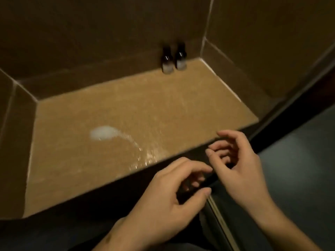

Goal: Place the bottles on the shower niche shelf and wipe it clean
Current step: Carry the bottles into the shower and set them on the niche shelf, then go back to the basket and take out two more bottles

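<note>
Two things mark the tan shower niche shelf [126, 109] on its left half: a whitish foamy blob [103, 132] and, curving from it toward the front edge, a trail of glinting wet droplets [143, 156]. That residue looks thin and loose, so I judge it would smear easily, and the tile under it is probably slick.

Further right, below the shelf's front edge, the left hand [163, 201] hovers with its fingers [195, 168] loosely curled and apart, holding nothing. Beside it the right hand [241, 163] hangs just off the shelf's front right corner, its fingers [215, 152] also loosely bent and spread, empty. No cloth shows in either hand.

At the back right of the shelf, close to the rear wall, stand two small dark bottles [174, 58], upright and just beside each other, with pale lower bands; the blur hides any label. They look small and light, likely rigid, and narrow enough to tip if nudged. With wet fingers they could slip, so the best hold would be round the body, below the cap.
</note>
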`<state>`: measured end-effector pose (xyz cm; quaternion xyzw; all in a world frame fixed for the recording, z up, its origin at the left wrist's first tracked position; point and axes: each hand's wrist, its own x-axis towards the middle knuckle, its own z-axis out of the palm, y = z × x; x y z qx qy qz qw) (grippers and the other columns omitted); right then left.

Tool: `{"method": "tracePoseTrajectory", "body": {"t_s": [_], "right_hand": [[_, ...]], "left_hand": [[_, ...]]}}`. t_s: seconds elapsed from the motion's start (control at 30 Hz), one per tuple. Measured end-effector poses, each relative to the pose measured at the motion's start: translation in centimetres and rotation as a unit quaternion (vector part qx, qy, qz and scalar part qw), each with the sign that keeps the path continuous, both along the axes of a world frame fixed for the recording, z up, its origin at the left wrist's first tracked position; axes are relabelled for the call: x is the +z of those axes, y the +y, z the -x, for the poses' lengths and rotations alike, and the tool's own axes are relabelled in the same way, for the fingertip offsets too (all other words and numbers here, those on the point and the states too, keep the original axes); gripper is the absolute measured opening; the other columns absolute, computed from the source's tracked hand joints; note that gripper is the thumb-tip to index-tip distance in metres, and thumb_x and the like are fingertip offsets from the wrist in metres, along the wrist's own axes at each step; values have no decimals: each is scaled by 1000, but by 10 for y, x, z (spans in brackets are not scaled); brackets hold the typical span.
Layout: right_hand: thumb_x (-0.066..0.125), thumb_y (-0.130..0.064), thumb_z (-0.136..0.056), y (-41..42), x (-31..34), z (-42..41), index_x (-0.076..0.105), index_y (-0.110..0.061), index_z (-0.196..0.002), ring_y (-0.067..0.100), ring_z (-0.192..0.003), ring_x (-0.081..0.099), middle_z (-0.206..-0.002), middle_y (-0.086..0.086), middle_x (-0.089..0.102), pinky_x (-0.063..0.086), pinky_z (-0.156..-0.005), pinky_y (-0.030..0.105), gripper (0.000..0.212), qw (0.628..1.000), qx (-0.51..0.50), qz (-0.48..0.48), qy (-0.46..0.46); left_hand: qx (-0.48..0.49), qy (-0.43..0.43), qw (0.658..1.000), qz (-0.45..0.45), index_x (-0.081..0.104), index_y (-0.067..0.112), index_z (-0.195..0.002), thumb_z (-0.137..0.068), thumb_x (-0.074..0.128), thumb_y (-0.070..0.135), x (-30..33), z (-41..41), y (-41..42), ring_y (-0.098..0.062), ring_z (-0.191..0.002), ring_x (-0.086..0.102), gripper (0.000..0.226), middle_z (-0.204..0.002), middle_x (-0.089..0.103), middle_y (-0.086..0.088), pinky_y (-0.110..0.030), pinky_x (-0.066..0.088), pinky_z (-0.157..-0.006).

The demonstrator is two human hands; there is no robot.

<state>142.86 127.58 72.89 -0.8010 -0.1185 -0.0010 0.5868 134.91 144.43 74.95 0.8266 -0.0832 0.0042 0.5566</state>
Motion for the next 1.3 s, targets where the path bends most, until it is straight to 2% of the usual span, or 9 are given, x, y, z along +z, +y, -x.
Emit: {"method": "tracePoseTrajectory", "body": {"t_s": [0.13, 0.23, 0.43, 0.53, 0.63, 0.8, 1.07, 1.17, 1.3], "right_hand": [[71, -25, -83, -19, -79, 81, 54, -32, -111, 9, -67, 63, -82, -8, 65, 50, -62, 14, 34, 981, -107, 137, 80], [73, -17, -84, -41, -154, 149, 57, -15, -113, 16, -68, 62, -83, -1, 63, 51, -68, 30, 32, 935, -143, 250, 209], [60, -39, -91, -70, -249, 291, 62, -27, -89, 13, -75, 64, -92, 0, 69, 47, -64, 27, 13, 806, -241, 198, 503], [63, -31, -91, -80, -279, 362, 68, -14, -98, 29, -92, 68, -93, 5, 69, 54, -85, 40, 19, 746, -305, 155, 571], [59, -19, -95, -90, -299, 433, 69, 0, -97, 40, -93, 68, -95, 24, 71, 53, -90, 52, 21, 671, -373, 42, 640], [56, -13, -99, -83, -289, 537, 68, 4, -97, 29, -64, 66, -74, 19, 70, 54, -60, 37, 20, 570, -494, -169, 635], [58, -22, -97, -53, -282, 669, 68, -1, -119, 34, -113, 63, -118, 20, 68, 48, -97, 38, 32, 537, -532, -211, 621], [53, -24, -101, -54, -284, 716, 73, -14, -109, 16, -94, 65, -113, 7, 68, 51, -87, 29, 24, 534, -525, -211, 628], [53, -13, -101, -71, -287, 777, 64, -1, -107, 20, -63, 59, -79, 13, 64, 47, -55, 28, 18, 434, -610, -301, 591]], "left_hand": [[-74, 65, 989, -108, 60, 39, -113, -87, 59, 39, -91, 33, 6, 1, -90, 61, 26, -97, 58, 17, -3, 41, -75], [-178, 181, 936, -244, 59, 35, -115, -92, 57, 37, -184, 55, 21, 1, -87, 57, 23, -101, 55, 17, -11, 42, -71], [-267, 396, 832, -284, 69, 18, -95, -90, 62, 14, -303, 109, 31, -24, -100, 67, 9, -98, 71, -6, -28, 50, -88], [-254, 469, 795, -290, 63, 22, -74, -91, 60, 9, -326, 125, 26, -20, -92, 60, 22, -84, 65, -2, -30, 48, -88], [-241, 469, 785, -326, 65, 14, -76, -93, 56, 4, -330, 120, 20, -22, -86, 60, 22, -82, 65, -8, -30, 45, -77], [-267, 454, 762, -378, 64, 9, -90, -100, 51, 10, -319, 106, -1, -25, -71, 61, 17, -79, 65, -12, -30, 47, -63], [-249, 419, 744, -457, 59, 1, -91, -101, 48, 9, -301, 175, -95, -28, -65, 53, 17, -74, 58, -18, -32, 41, -62], [-322, 399, 732, -449, 60, 2, -92, -101, 49, 9, -298, 250, -159, -26, -62, 52, 16, -72, 57, -16, -28, 42, -56], [-544, 282, 612, -500, 69, 10, -103, -98, 55, 19, -290, 345, -240, -18, -90, 63, 18, -98, 69, -8, -25, 51, -79]]}}
